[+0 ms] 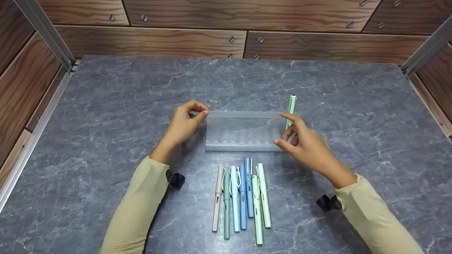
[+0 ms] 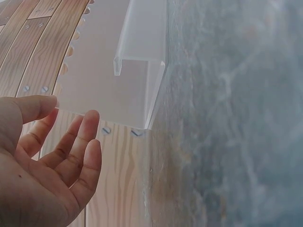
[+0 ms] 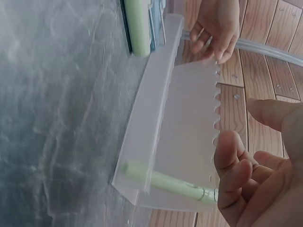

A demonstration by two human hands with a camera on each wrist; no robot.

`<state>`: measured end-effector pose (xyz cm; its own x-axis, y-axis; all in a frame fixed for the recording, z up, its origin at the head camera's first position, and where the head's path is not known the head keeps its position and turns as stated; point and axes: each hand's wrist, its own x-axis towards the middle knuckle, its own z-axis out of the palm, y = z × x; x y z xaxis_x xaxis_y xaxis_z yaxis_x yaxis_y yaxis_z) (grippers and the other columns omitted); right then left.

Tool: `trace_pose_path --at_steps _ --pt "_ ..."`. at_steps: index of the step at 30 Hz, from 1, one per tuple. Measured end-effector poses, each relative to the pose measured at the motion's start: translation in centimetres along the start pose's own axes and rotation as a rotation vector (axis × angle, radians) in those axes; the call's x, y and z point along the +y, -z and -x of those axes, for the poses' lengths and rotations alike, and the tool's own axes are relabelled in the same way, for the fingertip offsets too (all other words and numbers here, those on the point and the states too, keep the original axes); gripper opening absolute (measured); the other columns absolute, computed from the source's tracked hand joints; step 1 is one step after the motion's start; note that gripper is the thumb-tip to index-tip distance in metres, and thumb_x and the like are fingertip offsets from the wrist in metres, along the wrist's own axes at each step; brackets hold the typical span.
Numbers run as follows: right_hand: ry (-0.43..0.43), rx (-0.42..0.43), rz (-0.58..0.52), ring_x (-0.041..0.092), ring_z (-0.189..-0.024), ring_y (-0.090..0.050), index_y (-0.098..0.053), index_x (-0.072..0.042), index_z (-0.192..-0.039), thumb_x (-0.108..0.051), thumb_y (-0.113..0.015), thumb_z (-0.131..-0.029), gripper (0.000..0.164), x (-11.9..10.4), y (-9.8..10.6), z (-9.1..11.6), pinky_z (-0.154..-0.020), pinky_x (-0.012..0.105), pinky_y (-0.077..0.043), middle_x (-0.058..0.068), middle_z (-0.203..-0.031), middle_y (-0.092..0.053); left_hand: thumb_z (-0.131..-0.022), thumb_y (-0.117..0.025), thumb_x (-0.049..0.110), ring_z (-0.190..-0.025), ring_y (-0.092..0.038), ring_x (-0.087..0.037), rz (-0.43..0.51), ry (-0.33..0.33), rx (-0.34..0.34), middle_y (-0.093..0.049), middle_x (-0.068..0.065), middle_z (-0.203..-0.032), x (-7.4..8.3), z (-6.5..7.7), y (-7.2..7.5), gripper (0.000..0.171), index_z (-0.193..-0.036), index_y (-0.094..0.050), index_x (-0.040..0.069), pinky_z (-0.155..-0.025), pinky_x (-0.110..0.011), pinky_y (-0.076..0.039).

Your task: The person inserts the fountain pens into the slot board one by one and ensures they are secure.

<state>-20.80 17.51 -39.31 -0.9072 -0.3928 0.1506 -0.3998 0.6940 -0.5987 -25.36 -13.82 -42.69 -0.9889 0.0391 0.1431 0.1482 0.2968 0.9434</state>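
Note:
A clear, frosted plastic pen stand (image 1: pixel 245 130) with notched edges stands in the middle of the table. My left hand (image 1: pixel 183 121) pinches its upper left corner between thumb and index finger; the left wrist view shows the thumb tip at the notched edge, the other fingers loosely bent. At the stand's right end, a light green pen (image 3: pixel 177 186) leans from the front lip to the back edge, its top sticking out beyond it. My right hand (image 1: pixel 304 142) hovers around that end, thumb and index finger apart, with nothing held between them in the right wrist view.
In front of the stand lie several capped pens side by side: a greyish-pink pen (image 1: pixel 217 204), a dark green pen (image 1: pixel 227 212), light blue and blue pens (image 1: pixel 242 205), and two light green pens (image 1: pixel 258 217). Wood-patterned panels (image 1: pixel 188 41) border the grey marbled table (image 1: pixel 135 79).

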Motion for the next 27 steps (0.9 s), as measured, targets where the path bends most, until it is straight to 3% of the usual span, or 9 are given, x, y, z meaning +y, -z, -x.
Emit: trace_pose_path --at_steps 8,14,22,27 --pt "-0.059 -0.107 -0.124 0.015 -0.064 -0.057 -0.031 -0.011 -0.146 -0.017 -0.071 -0.088 0.071 0.0 -0.7 1.4 -0.056 0.024 -0.05 0.007 -0.092 -0.059 -0.093 -0.062 0.009 -0.083 -0.068 -0.036 -0.021 0.026 -0.008 -0.066 -0.019 -0.104 0.0 0.0 0.0 0.014 -0.101 -0.066 -0.001 -0.076 -0.039 -0.058" --pt "-0.077 -0.174 -0.202 0.017 -0.063 -0.058 -0.028 -0.011 -0.147 -0.016 -0.072 -0.086 0.076 -0.4 -0.9 2.1 -0.057 0.024 -0.052 0.01 -0.095 -0.058 -0.093 -0.062 0.009 -0.078 -0.067 -0.025 -0.024 0.012 -0.004 -0.067 -0.019 -0.102 0.2 -0.1 0.0 0.013 -0.1 -0.066 -0.001 -0.073 -0.031 -0.057" --pt "-0.05 -0.289 -0.21 0.014 -0.063 -0.055 -0.029 -0.01 -0.147 -0.025 -0.072 -0.087 0.075 -0.7 -1.6 3.0 -0.056 0.023 -0.051 0.012 -0.101 -0.056 -0.092 -0.063 0.008 -0.075 -0.064 -0.015 -0.029 0.002 -0.006 -0.067 -0.019 -0.102 0.2 -0.1 0.0 0.013 -0.1 -0.065 -0.002 -0.074 -0.028 -0.057" --pt "-0.078 -0.389 -0.203 0.012 -0.063 -0.053 -0.03 -0.01 -0.147 -0.031 -0.072 -0.087 0.077 -0.7 -2.3 3.5 -0.052 0.023 -0.047 0.012 -0.104 -0.056 -0.092 -0.063 0.008 -0.077 -0.065 -0.019 -0.02 0.006 -0.005 -0.067 -0.019 -0.103 0.1 -0.1 0.0 0.013 -0.1 -0.066 -0.002 -0.074 -0.027 -0.057"
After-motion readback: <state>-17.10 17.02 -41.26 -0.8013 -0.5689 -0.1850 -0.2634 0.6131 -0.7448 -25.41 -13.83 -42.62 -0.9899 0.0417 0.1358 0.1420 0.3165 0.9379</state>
